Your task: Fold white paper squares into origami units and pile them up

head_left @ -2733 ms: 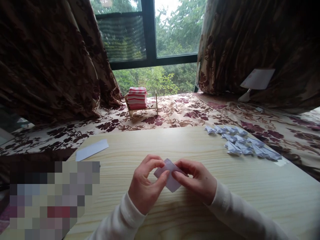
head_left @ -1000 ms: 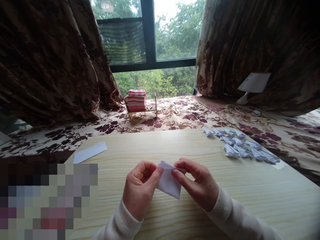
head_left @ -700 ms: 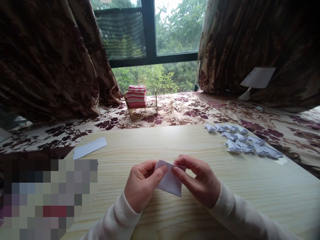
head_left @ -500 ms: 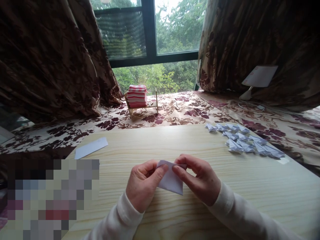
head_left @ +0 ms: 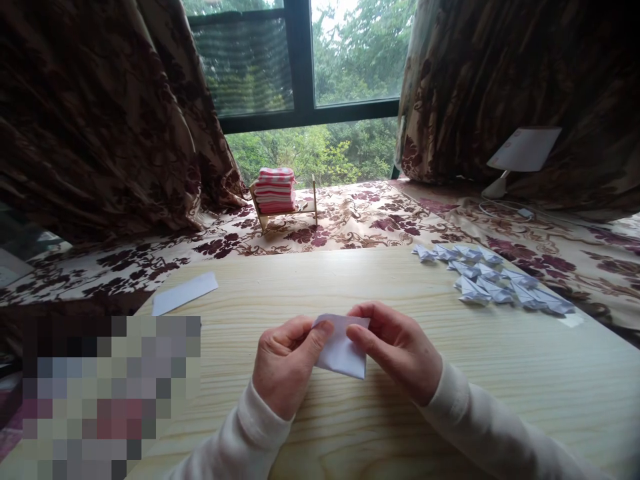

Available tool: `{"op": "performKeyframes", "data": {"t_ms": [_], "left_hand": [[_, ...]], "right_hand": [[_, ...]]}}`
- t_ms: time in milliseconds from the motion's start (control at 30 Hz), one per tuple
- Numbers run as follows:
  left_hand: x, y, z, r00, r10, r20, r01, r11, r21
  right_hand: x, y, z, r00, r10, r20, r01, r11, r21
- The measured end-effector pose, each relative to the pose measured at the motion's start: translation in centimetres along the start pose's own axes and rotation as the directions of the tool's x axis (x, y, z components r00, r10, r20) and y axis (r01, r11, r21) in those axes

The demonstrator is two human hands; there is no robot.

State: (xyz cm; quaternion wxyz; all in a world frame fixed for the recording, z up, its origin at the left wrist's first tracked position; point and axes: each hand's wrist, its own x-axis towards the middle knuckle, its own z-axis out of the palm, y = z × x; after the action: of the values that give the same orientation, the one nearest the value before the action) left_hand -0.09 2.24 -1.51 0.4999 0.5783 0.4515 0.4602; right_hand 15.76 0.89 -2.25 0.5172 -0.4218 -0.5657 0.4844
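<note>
A small folded piece of white paper (head_left: 343, 350) is held just above the light wooden table (head_left: 390, 287), near its front middle. My left hand (head_left: 285, 370) pinches the paper's left upper corner with thumb and fingers closed. On the other side my right hand (head_left: 400, 350) pinches the right upper corner, fingers curled. Both wrists wear cream sleeves and rest low over the tabletop.
Several folded white paper pieces (head_left: 493, 280) lie in a cluster at the table's far right. A flat white paper strip (head_left: 185, 293) lies at the far left. Beyond the table are a floral cloth, a small wooden rack with striped pink cloths (head_left: 277, 190), and a white lamp (head_left: 520, 157).
The paper went from a tilted diamond to a flatter shape with its top edge level. Both hands kept their pinch and shifted slightly away from me on the table.
</note>
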Motion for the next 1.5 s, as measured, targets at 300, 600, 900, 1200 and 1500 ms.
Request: {"op": "performKeyframes", "data": {"t_ms": [300,600,900,1200,1500], "left_hand": [[-0.2,0.5,0.1,0.956,0.284,-0.077,-0.263,0.942,0.208],[-0.3,0.4,0.6,0.945,0.315,-0.089,-0.285,0.925,0.250],[-0.2,0.6,0.2,0.929,0.367,-0.049,-0.338,0.895,0.290],[1.0,1.1,-0.9,0.890,0.257,-0.376,-0.188,0.959,0.210],[0.3,1.1,0.0,0.942,0.292,-0.165,-0.253,0.942,0.223]], "right_hand": [[0.1,-0.9,1.2,0.929,0.318,0.189,-0.344,0.931,0.125],[0.1,-1.0,1.4,0.914,0.374,0.155,-0.386,0.921,0.054],[0.1,-0.9,1.3,0.942,0.297,0.159,-0.309,0.949,0.063],[0.6,-0.4,-1.1,0.951,0.299,0.072,-0.300,0.954,-0.006],[0.2,-1.2,0.7,0.973,0.207,0.099,-0.204,0.978,-0.040]]}}
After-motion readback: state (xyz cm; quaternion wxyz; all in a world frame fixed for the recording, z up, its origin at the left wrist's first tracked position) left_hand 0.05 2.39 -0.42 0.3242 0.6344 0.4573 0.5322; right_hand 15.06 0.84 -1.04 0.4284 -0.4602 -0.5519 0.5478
